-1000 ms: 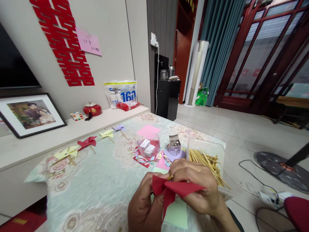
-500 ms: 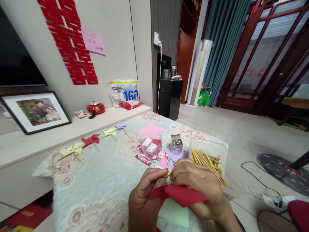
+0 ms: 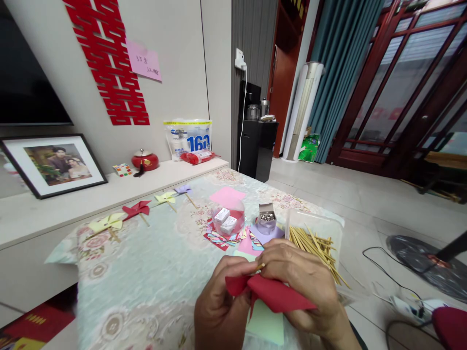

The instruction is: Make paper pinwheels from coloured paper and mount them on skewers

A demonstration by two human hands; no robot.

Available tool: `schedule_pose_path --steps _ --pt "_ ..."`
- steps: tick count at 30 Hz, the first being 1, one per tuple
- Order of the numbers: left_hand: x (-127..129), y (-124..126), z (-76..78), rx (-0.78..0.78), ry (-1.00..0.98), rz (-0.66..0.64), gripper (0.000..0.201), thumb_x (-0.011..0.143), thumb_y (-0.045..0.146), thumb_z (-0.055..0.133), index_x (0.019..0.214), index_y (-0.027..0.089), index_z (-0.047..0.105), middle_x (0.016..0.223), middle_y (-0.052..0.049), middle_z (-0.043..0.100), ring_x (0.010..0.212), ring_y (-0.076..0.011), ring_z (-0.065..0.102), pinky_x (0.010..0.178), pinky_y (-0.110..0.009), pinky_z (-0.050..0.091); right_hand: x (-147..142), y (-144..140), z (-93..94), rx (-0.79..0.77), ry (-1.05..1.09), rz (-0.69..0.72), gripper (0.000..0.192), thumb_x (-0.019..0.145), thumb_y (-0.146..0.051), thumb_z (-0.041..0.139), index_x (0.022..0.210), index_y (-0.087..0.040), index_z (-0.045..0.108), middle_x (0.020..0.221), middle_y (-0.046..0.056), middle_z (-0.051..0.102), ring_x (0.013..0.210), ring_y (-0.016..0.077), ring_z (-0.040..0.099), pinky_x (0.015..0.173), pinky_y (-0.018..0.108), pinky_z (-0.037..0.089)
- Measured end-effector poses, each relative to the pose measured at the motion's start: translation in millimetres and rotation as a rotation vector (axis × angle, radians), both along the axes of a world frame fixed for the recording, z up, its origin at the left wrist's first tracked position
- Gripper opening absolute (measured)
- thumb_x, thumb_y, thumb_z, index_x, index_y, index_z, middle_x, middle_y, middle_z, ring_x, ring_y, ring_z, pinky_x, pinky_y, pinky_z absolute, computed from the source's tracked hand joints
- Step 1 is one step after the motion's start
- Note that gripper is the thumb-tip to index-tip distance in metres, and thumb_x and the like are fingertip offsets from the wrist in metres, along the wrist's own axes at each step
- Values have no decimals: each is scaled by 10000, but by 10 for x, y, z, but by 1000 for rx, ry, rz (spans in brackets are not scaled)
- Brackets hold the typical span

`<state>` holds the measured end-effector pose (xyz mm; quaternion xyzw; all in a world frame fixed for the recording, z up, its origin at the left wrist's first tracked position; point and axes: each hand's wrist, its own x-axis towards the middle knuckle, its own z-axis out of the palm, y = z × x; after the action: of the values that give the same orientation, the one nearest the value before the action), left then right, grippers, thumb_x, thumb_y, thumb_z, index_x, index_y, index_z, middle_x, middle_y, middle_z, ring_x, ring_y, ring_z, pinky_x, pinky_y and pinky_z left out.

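Note:
A red paper pinwheel (image 3: 279, 294) is held between my two hands, close to the table's near edge. My left hand (image 3: 224, 296) is closed, its thumb and forefinger pinching a thin wooden stick (image 3: 260, 266) against the folded paper; only the stick's tip shows. My right hand (image 3: 301, 272) is closed over the pinwheel's far side, with its fingertips meeting those of the left at the stick. Whatever joins stick and paper is hidden by fingers. Below the pinwheel lies a pale green paper sheet (image 3: 268, 323).
Several finished pinwheels (image 3: 136, 209) line the table's left side. A clear round container with small white boxes (image 3: 228, 224), an open box of metal pins (image 3: 267, 215) and a plastic bin (image 3: 341, 228) of wooden sticks (image 3: 310, 245) stand beyond my hands. Coloured paper (image 3: 228, 195) lies around them.
The stick's tip has shifted slightly right and down, closer to my right fingertips. My left fingers have moved a little to the right; both hands keep hold.

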<state>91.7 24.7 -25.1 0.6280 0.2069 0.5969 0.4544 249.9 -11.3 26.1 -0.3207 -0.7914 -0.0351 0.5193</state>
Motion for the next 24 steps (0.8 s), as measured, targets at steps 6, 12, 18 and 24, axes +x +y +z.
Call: schedule_pose_path --steps 6,12,18,24 --pt "1 -5 -11 -14 -24 16 320 790 44 660 968 279 786 905 -12 726 855 -174 684 761 -227 554 -18 -15 -12 -6 8 -18 216 817 -51 507 934 -123 674 829 110 731 781 212 720 801 411 610" --pt "3 1 2 -13 -28 -4 333 801 36 631 960 283 786 904 -7 717 839 -164 683 747 -207 559 -6 -7 -6 8 19 11 207 814 -28 507 919 -89 676 820 125 724 775 208 713 780 403 611" --pt "5 -20 22 -84 -40 -48 278 832 91 651 955 298 790 857 4 708 762 -148 668 710 -197 554 1 -3 -28 -9 21 29 212 790 -10 513 899 -68 686 820 137 721 799 211 707 795 397 603" --pt "31 -21 -2 -135 -128 -102 245 858 146 652 965 311 797 910 -5 713 793 -154 682 706 -204 563 2 -3 -24 -11 18 46 234 790 -17 508 922 -71 693 842 143 729 813 214 707 807 410 596"
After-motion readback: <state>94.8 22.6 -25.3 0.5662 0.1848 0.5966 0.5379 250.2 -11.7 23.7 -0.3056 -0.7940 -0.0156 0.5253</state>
